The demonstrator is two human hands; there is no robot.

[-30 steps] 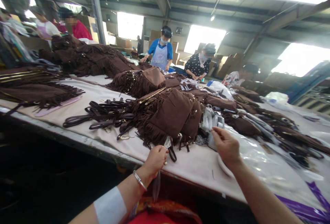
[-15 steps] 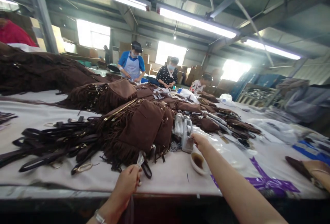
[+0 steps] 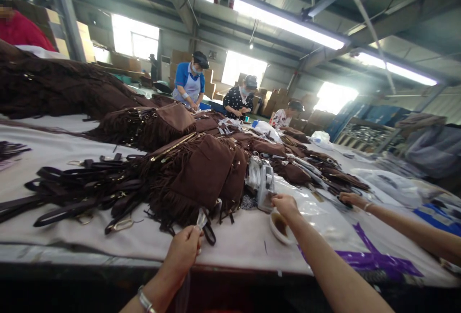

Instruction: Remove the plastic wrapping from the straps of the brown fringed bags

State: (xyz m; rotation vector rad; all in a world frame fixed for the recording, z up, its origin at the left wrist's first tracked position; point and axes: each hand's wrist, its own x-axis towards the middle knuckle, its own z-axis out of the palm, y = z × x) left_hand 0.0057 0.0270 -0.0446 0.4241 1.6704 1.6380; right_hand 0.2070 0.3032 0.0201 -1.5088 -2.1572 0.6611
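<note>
My left hand [image 3: 186,246] is closed in a pinch on a clear plastic strip [image 3: 202,218] at the table's front edge. More clear plastic trails below that wrist. Just beyond it lies a dark strap loop [image 3: 210,234] beside brown fringed bags [image 3: 201,171]. My right hand [image 3: 286,206] has its fingers curled together at the edge of a stack of clear plastic packets [image 3: 265,188]; whatever they hold is hidden. Under this hand sits a small white bowl [image 3: 279,237] with brown liquid in it.
Dark straps [image 3: 97,190] with metal clasps spread at left. A purple plastic strip [image 3: 374,255] and clear plastic sheeting [image 3: 324,217] lie at right. A co-worker's hand [image 3: 351,199] reaches in from the right. Several people work across the table.
My right hand has shifted slightly down along the packets' edge. The co-worker's arm at right has reached farther in over the table. My left hand keeps its pinch; the view has turned slightly.
</note>
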